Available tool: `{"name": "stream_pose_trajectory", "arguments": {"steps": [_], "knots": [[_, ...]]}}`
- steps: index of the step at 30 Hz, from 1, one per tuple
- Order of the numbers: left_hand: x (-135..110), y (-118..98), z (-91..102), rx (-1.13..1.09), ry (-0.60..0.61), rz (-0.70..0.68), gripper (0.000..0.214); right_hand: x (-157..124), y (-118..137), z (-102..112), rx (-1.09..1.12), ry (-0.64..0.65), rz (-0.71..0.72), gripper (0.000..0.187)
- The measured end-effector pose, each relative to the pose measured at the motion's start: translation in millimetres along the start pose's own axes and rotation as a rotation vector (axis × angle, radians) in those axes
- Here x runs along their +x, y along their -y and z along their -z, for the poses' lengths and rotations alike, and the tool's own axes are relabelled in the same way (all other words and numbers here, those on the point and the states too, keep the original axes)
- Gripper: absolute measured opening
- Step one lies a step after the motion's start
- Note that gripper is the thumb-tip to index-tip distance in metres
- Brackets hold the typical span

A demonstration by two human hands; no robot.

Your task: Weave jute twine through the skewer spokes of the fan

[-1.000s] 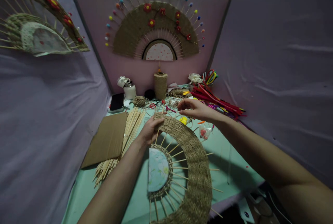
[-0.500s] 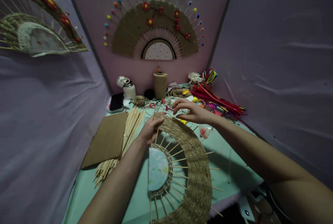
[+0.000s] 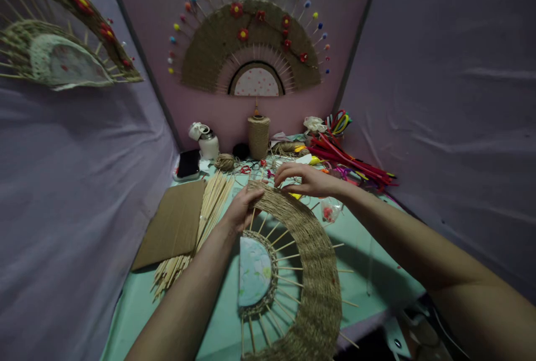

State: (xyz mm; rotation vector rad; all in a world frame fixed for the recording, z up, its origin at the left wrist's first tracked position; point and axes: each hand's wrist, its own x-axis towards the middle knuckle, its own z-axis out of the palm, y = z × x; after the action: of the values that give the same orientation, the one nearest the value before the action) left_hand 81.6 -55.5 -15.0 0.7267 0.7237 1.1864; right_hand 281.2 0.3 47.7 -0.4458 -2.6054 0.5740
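A half-round woven fan (image 3: 320, 271) of tan twine on thin sticks stands turned on its side, its straight edge to the left. Floral cloth (image 3: 254, 271) covers its small inner half-disc. My left hand (image 3: 242, 207) is closed around the upper end of the woven band, thumb on the near face. Just over the band's top edge hovers my right hand (image 3: 310, 180), fingers bent and thumb apart from them. I see nothing in it, though its fingertips are small in view. Stick ends poke out past the band's right rim.
Left of the fan lie cardboard (image 3: 171, 227) and a bundle of sticks (image 3: 213, 199). Behind stand a twine cone (image 3: 258, 137) and a white jar (image 3: 208, 146). Red pipe cleaners (image 3: 352, 160) lie back right. A decorated fan (image 3: 205, 42) hangs on the back wall.
My right hand has shifted slightly left and down, closer to the band's top edge. My left hand keeps its hold, and the fan stays nearly still.
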Motion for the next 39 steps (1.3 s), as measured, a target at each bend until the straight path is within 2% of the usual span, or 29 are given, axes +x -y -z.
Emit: {"name": "stream_pose_trajectory", "arguments": {"steps": [16, 26, 33, 39], "knots": [[0, -1, 0.7, 0.012, 0.02, -0.006, 0.034, 3, -1, 5, -0.071, 0.084, 0.002, 0.015], [-1, -1, -0.5, 0.023, 0.029, -0.003, 0.036, 24, -3, 22, -0.141, 0.338, 0.048, 0.013], [1, 1, 1.5, 0.018, 0.028, -0.01, 0.037, 38, -9, 22, -0.009, 0.477, -0.029, 0.013], [-1, -2, -0.2, 0.028, 0.038, -0.007, 0.034, 36, -16, 21, 0.109, 0.536, -0.126, 0.021]]}}
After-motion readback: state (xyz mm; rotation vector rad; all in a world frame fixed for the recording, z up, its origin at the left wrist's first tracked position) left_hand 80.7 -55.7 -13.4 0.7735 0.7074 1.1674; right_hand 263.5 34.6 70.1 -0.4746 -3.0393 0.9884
